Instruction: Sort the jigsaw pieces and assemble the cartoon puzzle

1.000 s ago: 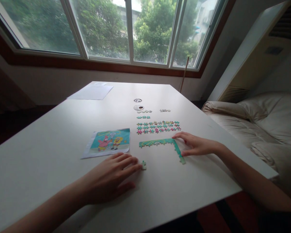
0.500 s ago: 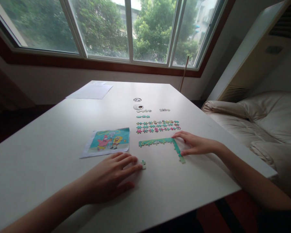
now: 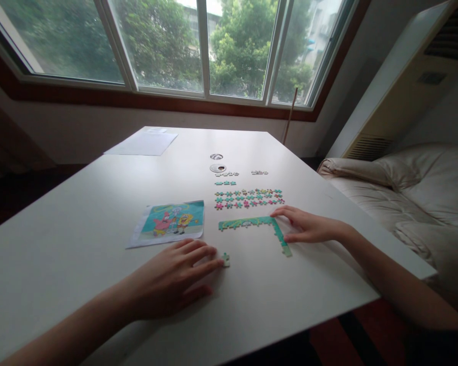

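My left hand [image 3: 173, 277] lies flat on the white table [image 3: 80, 229], fingers stretched out, its fingertips touching a single loose puzzle piece [image 3: 226, 260]. My right hand [image 3: 309, 226] rests open beside the joined green puzzle border [image 3: 257, 227], an L-shaped strip, with index finger and thumb against its right side. Rows of loose coloured puzzle pieces [image 3: 248, 199] lie just beyond the border. A cartoon reference picture [image 3: 170, 222] lies to the left of the border, ahead of my left hand.
Farther back on the table are small groups of pieces [image 3: 259, 173], two round lids or discs [image 3: 217, 167], and a white sheet of paper [image 3: 143, 143]. A cream sofa [image 3: 412, 188] stands to the right of the table. Windows run along the far wall.
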{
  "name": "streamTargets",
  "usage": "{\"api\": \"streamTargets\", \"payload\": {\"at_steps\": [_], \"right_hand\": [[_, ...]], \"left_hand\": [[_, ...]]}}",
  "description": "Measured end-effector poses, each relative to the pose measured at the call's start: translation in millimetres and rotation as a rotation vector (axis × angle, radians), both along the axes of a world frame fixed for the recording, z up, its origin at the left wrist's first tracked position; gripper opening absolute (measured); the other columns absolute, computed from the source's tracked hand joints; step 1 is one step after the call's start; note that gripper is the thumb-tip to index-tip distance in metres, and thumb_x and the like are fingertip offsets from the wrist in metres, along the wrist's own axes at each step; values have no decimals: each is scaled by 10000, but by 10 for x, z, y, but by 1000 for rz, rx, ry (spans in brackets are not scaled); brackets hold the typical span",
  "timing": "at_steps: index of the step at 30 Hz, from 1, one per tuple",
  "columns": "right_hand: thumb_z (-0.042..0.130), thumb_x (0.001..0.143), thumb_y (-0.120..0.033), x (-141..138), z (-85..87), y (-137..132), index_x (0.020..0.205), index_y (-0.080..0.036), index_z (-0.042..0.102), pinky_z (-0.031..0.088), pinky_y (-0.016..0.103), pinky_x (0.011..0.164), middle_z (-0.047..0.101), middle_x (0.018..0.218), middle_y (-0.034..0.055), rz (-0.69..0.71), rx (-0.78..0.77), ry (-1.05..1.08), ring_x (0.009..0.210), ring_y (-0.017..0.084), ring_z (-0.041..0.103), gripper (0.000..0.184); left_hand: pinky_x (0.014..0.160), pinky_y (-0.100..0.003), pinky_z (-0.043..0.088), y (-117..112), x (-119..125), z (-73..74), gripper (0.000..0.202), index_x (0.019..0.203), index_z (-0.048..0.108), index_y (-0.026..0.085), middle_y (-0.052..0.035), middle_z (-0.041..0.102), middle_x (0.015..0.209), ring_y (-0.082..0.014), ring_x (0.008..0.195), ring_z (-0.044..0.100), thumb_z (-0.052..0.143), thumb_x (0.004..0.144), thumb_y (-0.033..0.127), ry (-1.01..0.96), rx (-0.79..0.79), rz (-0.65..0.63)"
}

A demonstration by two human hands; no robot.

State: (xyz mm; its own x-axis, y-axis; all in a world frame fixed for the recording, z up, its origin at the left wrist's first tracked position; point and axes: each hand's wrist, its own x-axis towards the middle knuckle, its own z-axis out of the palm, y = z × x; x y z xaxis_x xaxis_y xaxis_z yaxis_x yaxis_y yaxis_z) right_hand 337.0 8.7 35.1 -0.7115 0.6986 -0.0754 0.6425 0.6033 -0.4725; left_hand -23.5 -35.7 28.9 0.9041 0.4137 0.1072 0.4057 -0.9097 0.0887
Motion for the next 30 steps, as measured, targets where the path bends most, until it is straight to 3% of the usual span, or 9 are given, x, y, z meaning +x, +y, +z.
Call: {"api": "streamTargets", "payload": {"at_steps": [20,25,30], "right_hand": [[561,774,-464,-11,34,-16,1303,-175,369,295,370,1037,404,1299,118,-7,-18,10,1210,235,368,632],[529,802,-450,-13,47,74,1276,-184,396,465,304,799,472,1239,107,-35,-28,0,886,162,529,560],[514,823,-365,-179,98,419,1101,-167,558,459,277,705,608,1037,85,-20,125,2,753,136,540,344]], "left_hand": [[897,-441,414,2,4,10,365,1240,450,270,-83,543,1174,-257,1022,524,456,880,329,1,-17,1],[889,-442,412,-2,20,21,355,1231,453,267,-87,542,1157,-259,1007,521,445,884,338,15,-37,8],[879,-415,418,-11,30,22,396,1256,425,253,-90,550,1147,-253,991,526,466,874,349,10,-44,27]]}}
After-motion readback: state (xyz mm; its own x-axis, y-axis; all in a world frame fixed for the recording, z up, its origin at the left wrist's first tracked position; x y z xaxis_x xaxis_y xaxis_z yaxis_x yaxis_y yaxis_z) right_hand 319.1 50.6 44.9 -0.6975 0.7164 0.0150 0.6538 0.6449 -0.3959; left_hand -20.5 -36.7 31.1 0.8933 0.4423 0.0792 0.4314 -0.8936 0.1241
